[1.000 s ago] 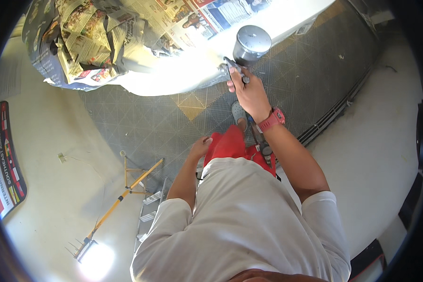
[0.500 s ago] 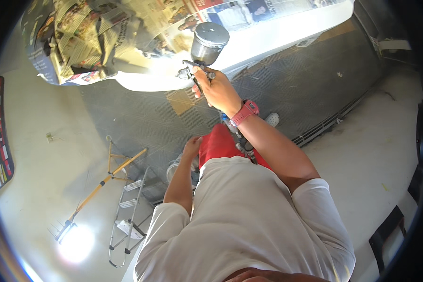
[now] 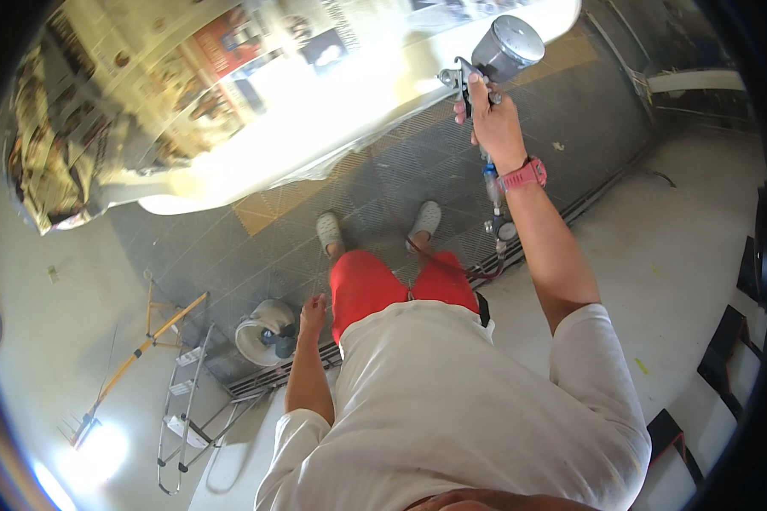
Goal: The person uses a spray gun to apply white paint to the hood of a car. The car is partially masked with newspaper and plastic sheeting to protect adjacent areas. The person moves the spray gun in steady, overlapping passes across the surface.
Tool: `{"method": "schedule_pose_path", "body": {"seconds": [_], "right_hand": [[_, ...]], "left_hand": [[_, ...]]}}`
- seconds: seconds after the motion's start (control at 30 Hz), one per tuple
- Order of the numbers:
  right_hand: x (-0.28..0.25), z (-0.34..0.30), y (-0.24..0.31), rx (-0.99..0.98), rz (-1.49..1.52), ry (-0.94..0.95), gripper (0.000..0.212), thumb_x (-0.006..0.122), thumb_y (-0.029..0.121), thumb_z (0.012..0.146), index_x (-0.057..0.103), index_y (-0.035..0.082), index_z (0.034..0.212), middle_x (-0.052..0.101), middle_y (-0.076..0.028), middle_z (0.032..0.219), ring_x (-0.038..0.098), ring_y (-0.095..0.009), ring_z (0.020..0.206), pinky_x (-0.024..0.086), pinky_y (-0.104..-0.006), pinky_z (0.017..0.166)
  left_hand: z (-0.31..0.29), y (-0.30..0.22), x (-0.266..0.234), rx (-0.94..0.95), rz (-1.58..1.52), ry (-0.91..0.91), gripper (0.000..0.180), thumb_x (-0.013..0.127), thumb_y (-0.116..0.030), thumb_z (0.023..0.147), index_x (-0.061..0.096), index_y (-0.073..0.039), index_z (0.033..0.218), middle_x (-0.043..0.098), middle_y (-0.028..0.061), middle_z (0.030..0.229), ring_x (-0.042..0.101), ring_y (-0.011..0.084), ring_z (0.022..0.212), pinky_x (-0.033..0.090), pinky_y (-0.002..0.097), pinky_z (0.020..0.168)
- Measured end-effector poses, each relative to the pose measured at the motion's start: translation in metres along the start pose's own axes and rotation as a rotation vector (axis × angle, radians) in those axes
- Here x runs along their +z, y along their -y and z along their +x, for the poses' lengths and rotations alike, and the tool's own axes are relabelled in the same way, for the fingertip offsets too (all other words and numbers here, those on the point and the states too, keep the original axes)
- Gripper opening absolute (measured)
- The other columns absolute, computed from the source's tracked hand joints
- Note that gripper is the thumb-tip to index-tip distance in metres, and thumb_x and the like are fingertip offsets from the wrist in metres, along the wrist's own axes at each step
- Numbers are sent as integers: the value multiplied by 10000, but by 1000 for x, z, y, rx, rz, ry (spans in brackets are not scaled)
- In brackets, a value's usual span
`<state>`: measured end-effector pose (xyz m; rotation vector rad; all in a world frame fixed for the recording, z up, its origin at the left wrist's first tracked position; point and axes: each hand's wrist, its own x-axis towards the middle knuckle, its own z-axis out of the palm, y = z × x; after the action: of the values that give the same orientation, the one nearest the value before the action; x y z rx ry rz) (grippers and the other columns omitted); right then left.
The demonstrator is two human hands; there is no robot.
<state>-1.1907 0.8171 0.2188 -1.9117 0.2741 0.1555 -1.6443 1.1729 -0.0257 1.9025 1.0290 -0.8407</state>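
My right hand (image 3: 496, 126) is closed around the handle of a spray gun (image 3: 462, 77), with a thumb lying along its back. A metal paint cup (image 3: 508, 49) tilts on top of the gun. Below the grip hang a blue fitting and a round gauge (image 3: 506, 231) on a dark hose. The nozzle points left, over a long white panel (image 3: 362, 132) that glares in strong light. Sheets of newspaper (image 3: 222, 51) cover its far side. My left hand (image 3: 313, 315) hangs beside my red shorts, fingers loosely extended and nothing visible in it.
A dark grated floor (image 3: 375, 192) runs under the panel. At left are a white bucket-like container (image 3: 252, 341), a stepladder (image 3: 181, 387) and a yellow stand (image 3: 149, 342) with a bright lamp (image 3: 98, 451). Dark brackets (image 3: 724, 349) are along the right.
My right hand has carried the spray gun to the right along the panel. The view has shifted too, and both my feet and the container now show. My left hand still hangs low.
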Motion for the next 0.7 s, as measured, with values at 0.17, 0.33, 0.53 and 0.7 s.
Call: {"method": "schedule_pose_path", "body": {"seconds": [0.17, 0.33, 0.53, 0.7], "right_hand": [[-115, 82, -26, -66, -112, -20, 568, 493, 493, 1077, 689, -33, 989, 703, -67, 736, 634, -115, 559, 451, -272, 418], [-202, 156, -39, -116, -196, -54, 588, 476, 493, 1085, 697, -47, 1012, 724, -81, 775, 663, -112, 600, 459, -263, 417], [-274, 243, -47, -167, -188, -193, 606, 491, 529, 1063, 710, -35, 1110, 730, -96, 723, 637, -134, 519, 477, -285, 432], [-322, 309, -39, -163, -228, -336, 597, 499, 537, 1055, 720, -12, 1133, 733, -96, 746, 698, -137, 609, 488, -280, 427]], "left_hand": [[-39, -103, 67, 194, 49, 33, 516, 588, -451, 1011, 647, -44, 1323, 686, 216, 1289, 673, 358, 1190, 517, 440, 1011], [-75, -164, 80, 187, 67, 27, 506, 593, -415, 1010, 627, -34, 1342, 676, 216, 1313, 670, 370, 1192, 514, 441, 1015], [-93, -138, 80, 35, 93, -87, 467, 593, -390, 1007, 651, -37, 1306, 692, 217, 1277, 658, 371, 1208, 511, 443, 1010], [-116, -131, 87, -22, 132, -146, 465, 600, -391, 999, 662, -26, 1281, 713, 220, 1220, 671, 375, 1179, 515, 444, 1000]]}}
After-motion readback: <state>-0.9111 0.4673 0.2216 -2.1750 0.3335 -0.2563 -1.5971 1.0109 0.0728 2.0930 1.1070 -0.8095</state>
